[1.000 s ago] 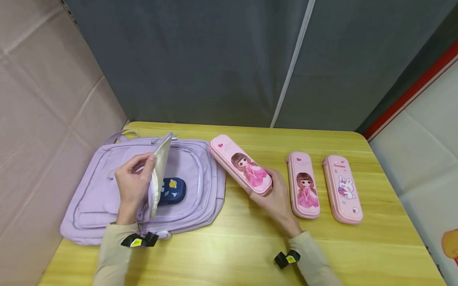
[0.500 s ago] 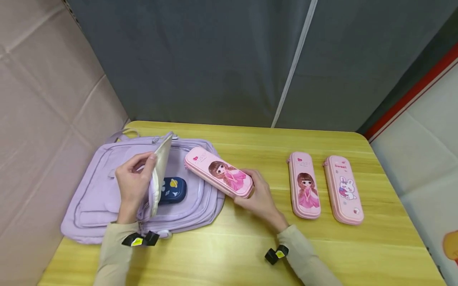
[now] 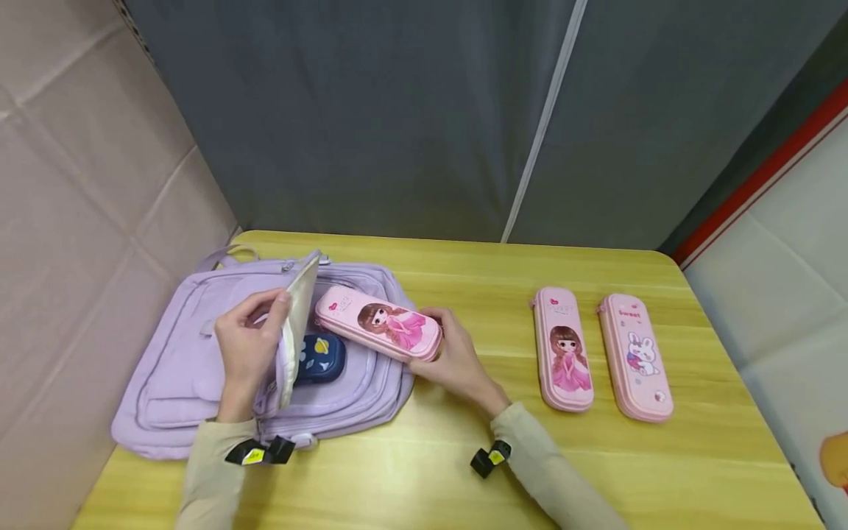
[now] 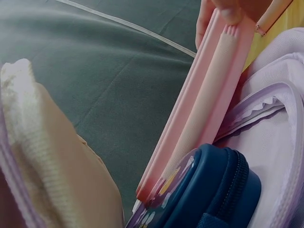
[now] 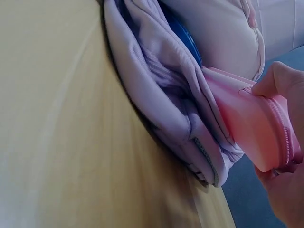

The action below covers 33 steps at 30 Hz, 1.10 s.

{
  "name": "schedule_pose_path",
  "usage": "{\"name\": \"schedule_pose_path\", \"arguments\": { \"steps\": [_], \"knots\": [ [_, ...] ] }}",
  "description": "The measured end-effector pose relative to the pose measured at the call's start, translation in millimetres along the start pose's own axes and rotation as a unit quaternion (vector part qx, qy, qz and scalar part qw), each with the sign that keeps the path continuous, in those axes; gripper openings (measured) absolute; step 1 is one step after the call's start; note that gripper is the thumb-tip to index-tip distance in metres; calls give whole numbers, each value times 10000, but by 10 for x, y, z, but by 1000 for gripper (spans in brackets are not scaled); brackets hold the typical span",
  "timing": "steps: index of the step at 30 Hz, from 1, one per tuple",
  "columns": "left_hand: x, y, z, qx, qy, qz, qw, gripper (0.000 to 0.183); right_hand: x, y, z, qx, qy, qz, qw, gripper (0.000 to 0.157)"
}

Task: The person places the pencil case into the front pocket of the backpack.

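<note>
A lilac backpack (image 3: 179, 353) lies flat on the table's left side, its front flap (image 3: 299, 324) lifted to show a cream lining. My left hand (image 3: 248, 342) pinches the flap's edge between thumb and fingers. Inside the opened compartment sits a navy pencil case (image 3: 322, 358) with planet pictures, partly behind the flap. My right hand (image 3: 457, 361) grips the near right end of a pink pencil case (image 3: 377, 322) printed with a girl in a pink dress. That case slants over the compartment, its far end just above the navy case; the left wrist view shows its side (image 4: 204, 90) beyond the navy one.
Two more pink pencil cases lie on the table at the right: one with a girl (image 3: 564, 350), one with a rabbit (image 3: 636, 358). Dark curtain (image 3: 397, 118) hangs behind the table (image 3: 424, 471). Pale panels (image 3: 86, 221) flank both sides.
My right hand has carried the pink pencil case leftward, from beside the backpack to over its compartment, turning it flatter across. My left hand keeps the flap raised in the same place.
</note>
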<state>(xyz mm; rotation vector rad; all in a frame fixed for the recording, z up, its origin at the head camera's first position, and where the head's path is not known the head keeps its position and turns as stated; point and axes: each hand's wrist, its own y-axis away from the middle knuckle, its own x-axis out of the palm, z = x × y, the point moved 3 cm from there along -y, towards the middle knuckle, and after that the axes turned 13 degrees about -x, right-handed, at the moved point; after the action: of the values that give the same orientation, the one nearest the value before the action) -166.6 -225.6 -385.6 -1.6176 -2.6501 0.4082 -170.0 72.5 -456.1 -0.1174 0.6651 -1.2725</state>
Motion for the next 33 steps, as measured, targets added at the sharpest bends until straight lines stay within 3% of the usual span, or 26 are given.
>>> {"name": "schedule_pose_path", "arguments": {
  "steps": [8, 13, 25, 33],
  "knots": [
    [-32, 2, 25, -38, -108, -50, 9999, 18, 103, -237, -5, 197, -496, 186, 9984, 80],
    [-33, -7, 16, -29, -134, -1, 9999, 17, 173, -370, -12, 98, -266, 400, 9988, 80],
    [-22, 3, -1, -93, -101, -30, 9999, 17, 275, -575, -9, -93, 56, 374, 9992, 78],
    [-10, -15, -20, -10, 34, 43, 10000, 15, 430, -720, 37, -20, -269, 471, 9985, 76]
  ]
}}
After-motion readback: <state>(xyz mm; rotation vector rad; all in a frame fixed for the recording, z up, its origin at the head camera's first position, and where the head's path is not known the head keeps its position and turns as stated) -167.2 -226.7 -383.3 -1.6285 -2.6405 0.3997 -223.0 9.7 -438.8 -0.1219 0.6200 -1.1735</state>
